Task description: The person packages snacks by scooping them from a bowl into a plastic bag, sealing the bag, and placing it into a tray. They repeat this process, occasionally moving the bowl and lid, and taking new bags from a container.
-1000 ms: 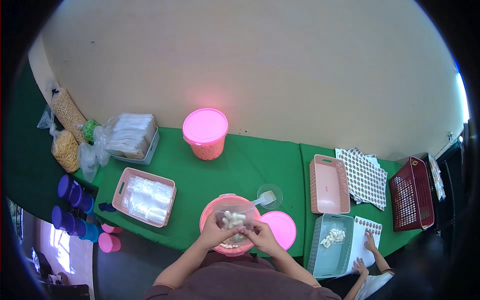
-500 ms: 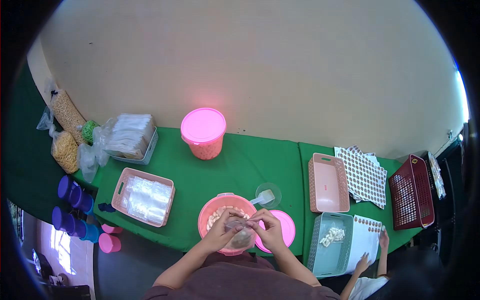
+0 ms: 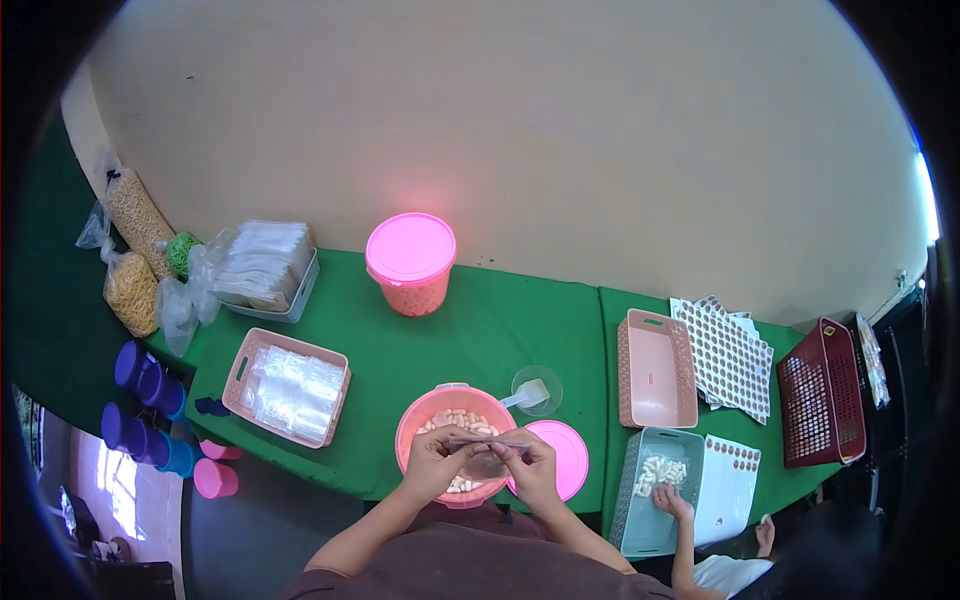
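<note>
My left hand [image 3: 435,462] and my right hand [image 3: 531,465] pinch a clear plastic bag [image 3: 484,466] between thumbs and fingers, one on each side. The bag is held above a pink tub [image 3: 407,432] with pale oblong pieces [image 3: 470,424] in it. My hands hide part of the tub, and what the bag contains is hard to make out. Beside the tub on the right lies a round pink lid [image 3: 568,462]. A white scoop [image 3: 527,396] rests in a clear round dish [image 3: 549,376] behind that lid.
Clear bags fill a pink basket [image 3: 236,400] at left. A lidded pink bucket [image 3: 412,265] stands at the back. At right, a co-worker's hand [image 3: 675,502] reaches into a teal basket [image 3: 630,520] of white packets, near a pink basket [image 3: 655,370], sticker sheets [image 3: 728,350] and a maroon basket [image 3: 822,400].
My hands have turned the bag so its edge lies flatter across them, fingers closer together. The co-worker's hand has moved left from the sticker sheet into the teal basket.
</note>
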{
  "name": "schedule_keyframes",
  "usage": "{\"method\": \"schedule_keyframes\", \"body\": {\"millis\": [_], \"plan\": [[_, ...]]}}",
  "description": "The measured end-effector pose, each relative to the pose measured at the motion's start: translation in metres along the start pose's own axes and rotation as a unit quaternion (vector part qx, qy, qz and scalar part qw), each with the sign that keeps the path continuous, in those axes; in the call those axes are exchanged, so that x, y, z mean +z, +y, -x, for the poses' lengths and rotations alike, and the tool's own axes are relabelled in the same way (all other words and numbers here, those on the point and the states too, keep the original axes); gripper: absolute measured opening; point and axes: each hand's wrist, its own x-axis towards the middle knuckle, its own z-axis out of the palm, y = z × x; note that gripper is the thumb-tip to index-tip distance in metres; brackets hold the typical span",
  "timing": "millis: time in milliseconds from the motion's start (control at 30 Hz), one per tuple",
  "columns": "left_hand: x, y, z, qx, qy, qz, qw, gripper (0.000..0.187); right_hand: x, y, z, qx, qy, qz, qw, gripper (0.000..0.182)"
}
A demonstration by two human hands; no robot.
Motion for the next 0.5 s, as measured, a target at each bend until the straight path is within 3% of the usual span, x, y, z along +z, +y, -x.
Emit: {"method": "schedule_keyframes", "body": {"millis": [167, 233, 333, 467, 500], "plan": [[-0.002, 0.008, 0.004, 0.018, -0.03, 0.011, 0.999, 0.022, -0.011, -0.008, 0.002, 0.023, -0.035, -0.015, 0.999, 0.018], [-0.002, 0.019, 0.004, 0.03, -0.045, -0.014, 0.998, 0.042, -0.018, -0.004, 0.0, 0.018, -0.092, -0.01, 0.996, 0.024], [-0.013, 0.031, 0.009, -0.006, -0.056, -0.072, 0.996, 0.054, -0.017, -0.011, 0.002, 0.026, -0.117, 0.003, 0.993, 0.028], [-0.016, 0.025, 0.006, -0.009, -0.069, -0.033, 0.997, 0.066, -0.016, -0.014, 0.002, 0.011, -0.119, 0.036, 0.992, 0.03], [-0.015, 0.017, 0.005, 0.023, -0.044, -0.053, 0.997, 0.065, -0.012, -0.016, 0.0, -0.029, -0.083, 0.058, 0.994, 0.028]]}}
